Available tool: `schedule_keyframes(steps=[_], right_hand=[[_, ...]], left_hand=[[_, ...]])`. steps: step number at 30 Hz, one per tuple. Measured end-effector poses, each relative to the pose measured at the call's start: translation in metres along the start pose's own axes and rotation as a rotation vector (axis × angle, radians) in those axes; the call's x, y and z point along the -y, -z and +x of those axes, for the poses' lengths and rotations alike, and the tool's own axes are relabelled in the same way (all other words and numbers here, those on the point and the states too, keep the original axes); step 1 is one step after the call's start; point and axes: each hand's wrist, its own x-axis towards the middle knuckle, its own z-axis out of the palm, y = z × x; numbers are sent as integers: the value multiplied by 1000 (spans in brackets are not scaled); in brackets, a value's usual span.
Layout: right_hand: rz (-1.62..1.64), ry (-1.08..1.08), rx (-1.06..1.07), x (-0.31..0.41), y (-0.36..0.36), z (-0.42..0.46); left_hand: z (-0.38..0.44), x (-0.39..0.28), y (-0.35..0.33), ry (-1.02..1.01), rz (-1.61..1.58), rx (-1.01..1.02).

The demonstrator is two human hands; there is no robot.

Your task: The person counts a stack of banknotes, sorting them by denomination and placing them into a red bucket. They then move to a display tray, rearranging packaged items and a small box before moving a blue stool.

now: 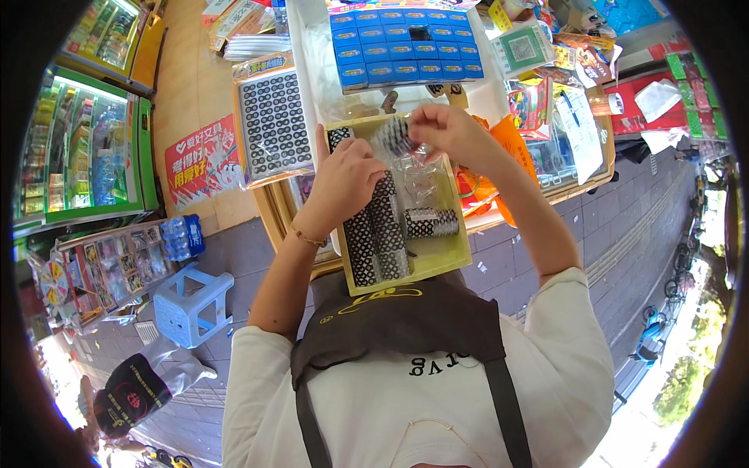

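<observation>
A pale yellow, shallow box (436, 257) rests against my apron at the counter's edge. Long rows of black-and-white patterned packs (363, 245) fill its left side, and a shorter patterned stack (432, 223) lies in its right half. My left hand (354, 175) is over the left rows, fingers bent against them and one finger along the box's left wall. Above the far end of the box, my right hand (442, 134) grips a small patterned bundle (393, 137), blurred. Crumpled clear film (418, 181) lies in the box below it.
Beyond the box stands a display of small blue boxes (404, 52). A framed sheet of patterned pieces (277, 123) lies to the left, an orange bag (515, 164) to the right. A blue plastic stool (193, 304) and another person (137, 392) are at lower left, near drinks fridges (88, 146).
</observation>
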Motion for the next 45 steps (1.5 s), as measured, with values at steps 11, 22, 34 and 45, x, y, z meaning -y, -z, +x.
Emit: schedule_keyframes(steps=[11,22,34,45], right_hand=[[-185,112,-82,-36,-28,47],[-744,145,276,-18,-1,74],[-831,166,235,-30,-17,85],[-1001,194,-18,-39,-41,57]], left_hand=[[-12,-20,-8,64,179,-116],[-15,-10,-16,3,40,-269],[-3,26,-1,87,-117,-327],[6,6,-3,0,-199,-224]])
